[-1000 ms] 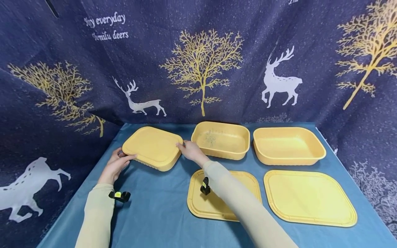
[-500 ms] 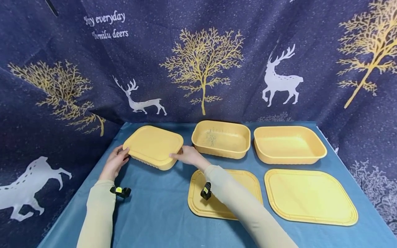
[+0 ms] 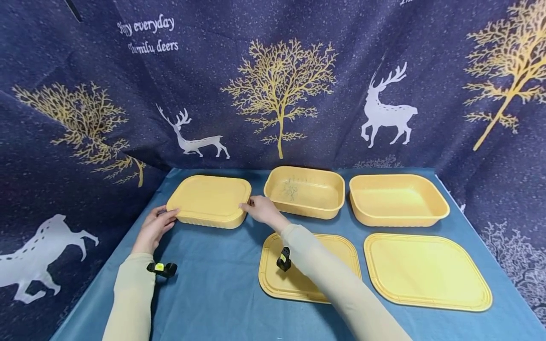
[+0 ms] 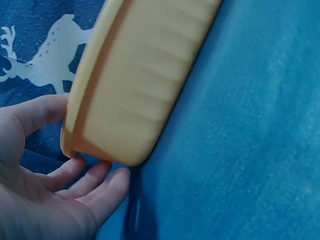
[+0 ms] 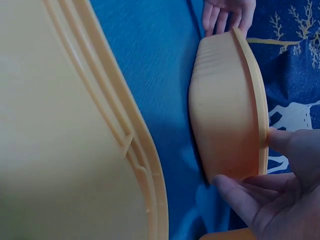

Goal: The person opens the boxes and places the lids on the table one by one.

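A yellow lidded container [image 3: 209, 199] sits at the back left of the table, its lid [image 3: 206, 193] on top. My left hand [image 3: 154, 228] holds its left end; in the left wrist view the thumb lies on the lid's edge [image 4: 82, 95] and the fingers touch the end wall below the rim. At the right end my right hand [image 3: 265, 211] grips it, thumb on the lid and fingers against the wall [image 5: 225, 120]. The container's base looks to be at the blue cloth in the wrist views.
Two uncovered yellow containers, a middle one [image 3: 304, 189] and a right one [image 3: 396, 196], stand along the back. Before them lie two flat yellow lids, a middle one [image 3: 277, 279] partly under my right forearm and a right one [image 3: 426, 272]. A deer-patterned curtain [image 3: 298, 23] hangs behind.
The lidded container has turned so that its front edge runs nearly level with the table's back edge. My left thumb and right hand have shifted on its ends.
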The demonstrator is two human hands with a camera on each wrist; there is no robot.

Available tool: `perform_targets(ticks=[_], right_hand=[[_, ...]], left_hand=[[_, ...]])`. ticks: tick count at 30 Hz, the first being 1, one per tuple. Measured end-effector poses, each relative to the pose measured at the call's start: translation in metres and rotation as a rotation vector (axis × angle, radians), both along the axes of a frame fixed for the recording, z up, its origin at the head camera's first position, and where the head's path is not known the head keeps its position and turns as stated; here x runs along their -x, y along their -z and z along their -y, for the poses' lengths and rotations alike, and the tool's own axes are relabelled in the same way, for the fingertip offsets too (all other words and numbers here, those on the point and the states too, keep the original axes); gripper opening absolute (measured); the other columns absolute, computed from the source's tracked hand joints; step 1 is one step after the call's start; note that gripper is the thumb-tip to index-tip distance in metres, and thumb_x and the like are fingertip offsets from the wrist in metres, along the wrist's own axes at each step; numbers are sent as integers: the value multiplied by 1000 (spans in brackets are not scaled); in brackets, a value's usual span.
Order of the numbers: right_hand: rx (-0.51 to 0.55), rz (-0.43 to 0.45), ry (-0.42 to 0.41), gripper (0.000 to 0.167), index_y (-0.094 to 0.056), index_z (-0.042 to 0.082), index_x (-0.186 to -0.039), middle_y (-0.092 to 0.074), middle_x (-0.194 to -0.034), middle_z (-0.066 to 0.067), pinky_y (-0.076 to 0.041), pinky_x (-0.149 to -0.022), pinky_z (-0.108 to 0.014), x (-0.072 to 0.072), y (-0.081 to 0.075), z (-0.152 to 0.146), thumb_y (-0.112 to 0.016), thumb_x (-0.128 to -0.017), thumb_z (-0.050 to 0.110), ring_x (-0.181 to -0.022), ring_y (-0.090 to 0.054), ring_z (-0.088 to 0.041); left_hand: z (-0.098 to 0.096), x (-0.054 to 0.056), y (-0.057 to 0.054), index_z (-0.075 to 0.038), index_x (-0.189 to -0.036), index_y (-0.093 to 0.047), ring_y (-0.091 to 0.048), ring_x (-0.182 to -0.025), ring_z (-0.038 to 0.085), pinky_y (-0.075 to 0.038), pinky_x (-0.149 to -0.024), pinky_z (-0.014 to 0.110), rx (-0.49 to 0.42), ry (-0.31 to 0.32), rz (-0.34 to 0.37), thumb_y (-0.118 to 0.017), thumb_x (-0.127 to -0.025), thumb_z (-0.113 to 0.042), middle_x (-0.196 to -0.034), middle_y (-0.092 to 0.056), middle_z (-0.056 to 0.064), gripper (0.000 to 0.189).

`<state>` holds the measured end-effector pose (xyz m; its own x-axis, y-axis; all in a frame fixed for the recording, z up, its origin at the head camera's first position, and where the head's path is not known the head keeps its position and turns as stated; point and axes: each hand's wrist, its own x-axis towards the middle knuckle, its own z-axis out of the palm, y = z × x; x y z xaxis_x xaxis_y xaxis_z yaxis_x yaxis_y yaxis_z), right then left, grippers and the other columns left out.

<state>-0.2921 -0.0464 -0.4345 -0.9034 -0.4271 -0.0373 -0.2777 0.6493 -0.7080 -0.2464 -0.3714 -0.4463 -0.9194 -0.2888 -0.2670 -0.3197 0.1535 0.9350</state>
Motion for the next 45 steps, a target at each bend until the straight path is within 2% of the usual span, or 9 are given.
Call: perform_targets(ticks=[5, 8, 12, 18, 23, 27, 35, 40, 45], right_hand=[[45, -47, 9, 37, -57, 12, -85, -46, -61, 1, -32, -52, -27, 0, 7, 0, -52, -105, 43, -50, -38, -13], [60, -65, 7, 31, -59, 13, -96, -53, -68, 1, -37, -54, -27, -6, 8, 1, -54, -105, 42, -54, -45, -13], [62, -54, 6, 31, -60, 11, -114, -60, -78, 1, -42, -58, -27, -9, 5, 3, -57, -103, 41, -61, -53, -13], [37, -46, -1, 34, -59, 10, -120, -59, -78, -1, -41, -57, -27, -1, 2, 4, -55, -105, 40, -61, -52, -14], [16, -72, 13, 45, -54, 3, -135, -59, -81, -3, -41, -59, -27, 8, 1, 7, -51, -107, 38, -65, -54, -15], [8, -96, 23, 56, -40, -4, -150, -64, -89, -8, -45, -65, -29, 12, -1, 11, -49, -108, 32, -71, -59, -17], [-50, -140, 65, 57, -30, -12, -151, -62, -77, -11, -48, -67, -32, 19, -4, 18, -43, -110, 26, -69, -60, -22], [-85, -153, 80, 56, -31, -14, -150, -56, -67, -6, -46, -63, -31, 23, -5, 19, -43, -110, 24, -62, -54, -20], [-90, -138, 87, 56, -31, -12, -151, -58, -70, -8, -45, -61, -31, 24, -5, 20, -42, -111, 25, -60, -53, -21]], left_hand=[[1, -3, -2, -1, -159, -10, -54, -107, 4, -41, -109, 32, -12, 30, 8, -70, -96, -35, -151, -35, 17, 93], [2, -2, -2, -3, -160, -8, -53, -105, 1, -40, -110, 32, -41, 36, -12, -69, -97, -32, -155, -29, 17, 93], [1, 0, -2, -3, -160, -10, -52, -97, -5, -42, -107, 29, -74, 26, -53, -70, -97, -26, -152, -31, 15, 91], [0, 5, -2, -5, -161, -11, -52, -108, 1, -38, -113, 35, -43, 24, -54, -72, -95, -29, -158, -27, 18, 93], [-4, 11, -2, -5, -161, -13, -50, -117, 7, -34, -115, 39, -46, 9, -72, -72, -95, -30, -159, -26, 18, 92], [-8, 13, -1, -4, -160, -15, -50, -120, 9, -35, -115, 40, -34, -20, -84, -71, -96, -29, -158, -29, 18, 88], [-15, 19, 1, -4, -160, -14, -40, -140, 29, -35, -115, 41, -10, -34, -94, -70, -96, -33, -160, -29, 20, 90], [-18, 21, 2, -4, -160, -12, -39, -141, 30, -35, -115, 41, 1, -25, -102, -69, -97, -33, -159, -29, 21, 90], [-11, 18, 4, -3, -161, -8, -33, -144, 33, -30, -117, 47, 57, 51, -102, -68, -95, -43, -161, -24, 24, 98]])
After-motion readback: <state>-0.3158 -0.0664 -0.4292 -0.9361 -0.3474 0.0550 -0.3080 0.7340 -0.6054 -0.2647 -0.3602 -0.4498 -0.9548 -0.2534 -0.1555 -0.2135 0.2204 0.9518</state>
